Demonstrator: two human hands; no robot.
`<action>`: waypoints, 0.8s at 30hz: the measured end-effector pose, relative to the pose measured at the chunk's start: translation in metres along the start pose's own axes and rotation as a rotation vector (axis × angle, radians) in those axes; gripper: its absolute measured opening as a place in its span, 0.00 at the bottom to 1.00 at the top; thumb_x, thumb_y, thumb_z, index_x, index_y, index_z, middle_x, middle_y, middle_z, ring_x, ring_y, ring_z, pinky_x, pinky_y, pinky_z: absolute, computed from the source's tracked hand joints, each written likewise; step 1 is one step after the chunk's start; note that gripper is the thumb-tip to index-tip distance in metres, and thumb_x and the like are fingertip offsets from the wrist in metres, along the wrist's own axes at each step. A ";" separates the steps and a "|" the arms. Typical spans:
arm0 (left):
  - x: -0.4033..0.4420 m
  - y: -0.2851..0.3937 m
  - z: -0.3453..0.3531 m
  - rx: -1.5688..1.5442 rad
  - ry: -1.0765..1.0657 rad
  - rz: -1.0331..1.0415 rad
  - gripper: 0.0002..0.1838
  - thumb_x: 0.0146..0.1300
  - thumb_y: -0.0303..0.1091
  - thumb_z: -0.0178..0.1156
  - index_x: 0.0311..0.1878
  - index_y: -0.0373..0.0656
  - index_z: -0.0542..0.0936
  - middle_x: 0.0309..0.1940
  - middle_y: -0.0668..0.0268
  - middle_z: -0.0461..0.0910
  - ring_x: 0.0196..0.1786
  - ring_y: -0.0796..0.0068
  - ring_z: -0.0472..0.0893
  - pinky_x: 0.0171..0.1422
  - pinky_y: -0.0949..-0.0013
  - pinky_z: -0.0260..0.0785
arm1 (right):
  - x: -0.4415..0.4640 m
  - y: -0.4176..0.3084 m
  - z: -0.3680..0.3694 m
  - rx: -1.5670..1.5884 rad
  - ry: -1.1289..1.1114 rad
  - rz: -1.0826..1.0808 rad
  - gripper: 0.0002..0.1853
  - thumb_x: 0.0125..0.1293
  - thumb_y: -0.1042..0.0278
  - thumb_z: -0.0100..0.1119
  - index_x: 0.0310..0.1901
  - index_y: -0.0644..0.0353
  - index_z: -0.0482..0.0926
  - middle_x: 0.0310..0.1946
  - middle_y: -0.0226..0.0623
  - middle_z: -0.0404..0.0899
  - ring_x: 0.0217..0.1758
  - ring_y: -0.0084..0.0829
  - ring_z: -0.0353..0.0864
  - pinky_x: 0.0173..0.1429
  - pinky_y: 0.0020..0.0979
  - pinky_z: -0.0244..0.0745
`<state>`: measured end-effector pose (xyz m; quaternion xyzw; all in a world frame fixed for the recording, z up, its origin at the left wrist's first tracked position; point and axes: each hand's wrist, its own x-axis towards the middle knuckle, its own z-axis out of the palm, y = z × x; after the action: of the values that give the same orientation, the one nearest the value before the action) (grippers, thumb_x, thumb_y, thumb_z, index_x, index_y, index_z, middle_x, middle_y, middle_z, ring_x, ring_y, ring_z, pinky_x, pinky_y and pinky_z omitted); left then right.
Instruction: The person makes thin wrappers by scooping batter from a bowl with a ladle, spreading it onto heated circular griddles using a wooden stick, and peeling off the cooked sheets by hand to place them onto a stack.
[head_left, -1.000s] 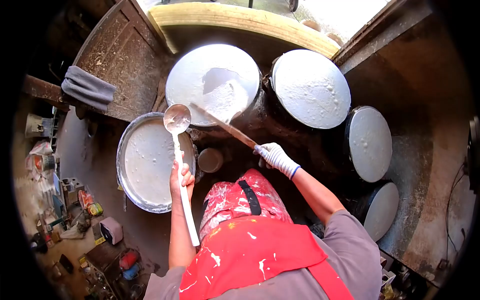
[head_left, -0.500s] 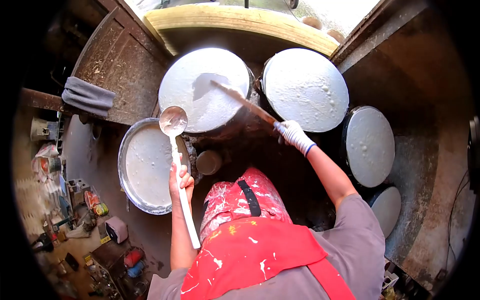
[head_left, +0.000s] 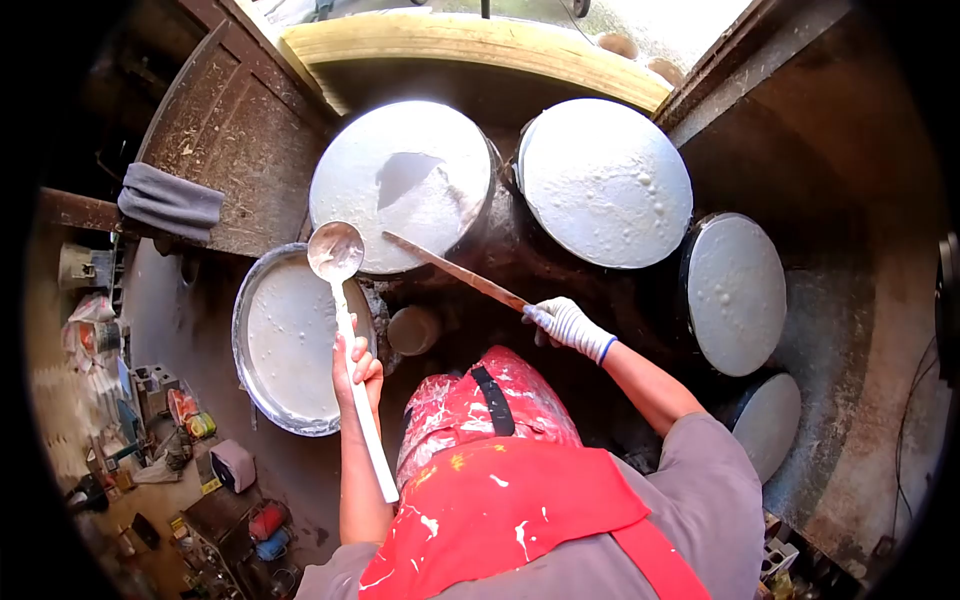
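Left hand closed around the ladle, bowl near the basin of pale liquid; gloved right hand closed on the stick, tip now shifted toward the white-coated left drum's near edge.

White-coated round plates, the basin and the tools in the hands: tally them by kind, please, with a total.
White-coated round plates: 4
Basin of white liquid: 1
Ladle: 1
Long flat spatula: 1
Total: 7
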<state>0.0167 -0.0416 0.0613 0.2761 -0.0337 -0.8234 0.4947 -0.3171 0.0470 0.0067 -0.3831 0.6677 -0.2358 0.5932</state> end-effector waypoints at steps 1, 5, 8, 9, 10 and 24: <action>-0.001 0.002 -0.001 -0.017 -0.005 -0.002 0.21 0.69 0.39 0.41 0.60 0.37 0.60 0.21 0.71 0.60 0.11 0.88 0.59 0.16 0.84 0.53 | 0.002 0.013 0.002 0.073 0.051 0.041 0.22 0.64 0.47 0.47 0.33 0.60 0.79 0.12 0.34 0.74 0.09 0.21 0.66 0.16 0.25 0.61; 0.003 0.008 -0.007 -0.008 -0.020 -0.031 0.21 0.69 0.38 0.41 0.61 0.37 0.59 0.20 0.71 0.60 0.11 0.88 0.59 0.15 0.84 0.53 | 0.039 0.015 -0.033 0.107 0.190 0.081 0.26 0.65 0.45 0.43 0.34 0.62 0.79 0.12 0.36 0.75 0.08 0.21 0.64 0.15 0.25 0.61; 0.003 0.016 -0.009 -0.041 -0.059 -0.041 0.22 0.69 0.38 0.41 0.61 0.37 0.58 0.20 0.71 0.60 0.11 0.88 0.59 0.15 0.84 0.53 | 0.080 -0.014 -0.046 0.062 0.271 0.088 0.27 0.64 0.43 0.42 0.34 0.63 0.79 0.15 0.40 0.77 0.11 0.27 0.69 0.19 0.30 0.65; 0.002 0.019 -0.009 -0.043 -0.064 -0.041 0.22 0.69 0.38 0.41 0.61 0.37 0.58 0.20 0.71 0.60 0.11 0.88 0.59 0.15 0.84 0.53 | 0.100 -0.020 -0.048 0.039 0.299 0.081 0.27 0.64 0.44 0.42 0.34 0.63 0.79 0.16 0.43 0.78 0.14 0.33 0.72 0.21 0.33 0.68; 0.000 0.023 -0.007 -0.043 -0.063 -0.032 0.22 0.69 0.38 0.41 0.61 0.37 0.58 0.20 0.71 0.60 0.11 0.88 0.59 0.15 0.84 0.53 | 0.121 -0.028 -0.050 -0.074 0.399 0.043 0.27 0.64 0.44 0.42 0.35 0.64 0.79 0.19 0.47 0.78 0.19 0.39 0.75 0.27 0.37 0.70; -0.013 0.063 -0.017 -0.028 -0.056 0.013 0.22 0.67 0.38 0.46 0.61 0.39 0.59 0.20 0.72 0.60 0.10 0.90 0.56 0.14 0.86 0.51 | 0.100 -0.068 0.029 -0.522 0.570 -0.414 0.29 0.59 0.64 0.53 0.63 0.44 0.59 0.40 0.53 0.76 0.41 0.51 0.75 0.47 0.42 0.69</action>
<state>0.0799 -0.0592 0.0737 0.2456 -0.0378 -0.8279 0.5027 -0.2736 -0.0682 -0.0075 -0.5655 0.7511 -0.2695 0.2085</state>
